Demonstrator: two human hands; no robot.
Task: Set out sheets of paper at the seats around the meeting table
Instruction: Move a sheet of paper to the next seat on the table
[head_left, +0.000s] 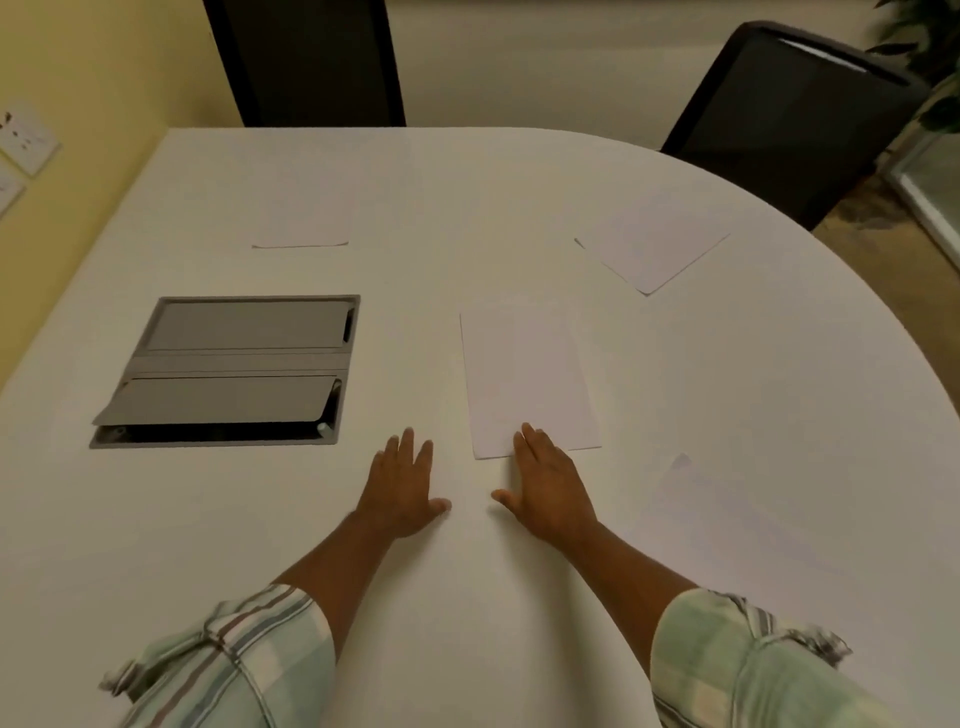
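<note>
Big white table (519, 597) w/ a rounded end fills most of the view, smooth and prob a bit slick, so paper should slide on it easy. Two dark chairs sit at the far side: one straight across (306, 62), one at the curved right edge (779, 119). Yellowish wall on the left, some plant leaves in the top right corner. A grey cable hatch (228, 371) is set into the tabletop on the left, near flap tilted up a little. Sheets now: one in front of the far chair (301, 221), one angled toward the right chair (654, 244), one mid-table (527, 382), and what looks like a faint fourth (737, 514) near the right edge, hard to tell tbh. Paper's light, floppy and lying dead flat, so imo no pinching from above; better to drag a sheet w/ flat fingertips or lift a corner first. Right hand (550, 493) is spread flat, fingertips on the near edge of the mid sheet, not gripping. Left hand (402, 491) is also flat and spread on bare table just beside it, holding nothing.
</note>
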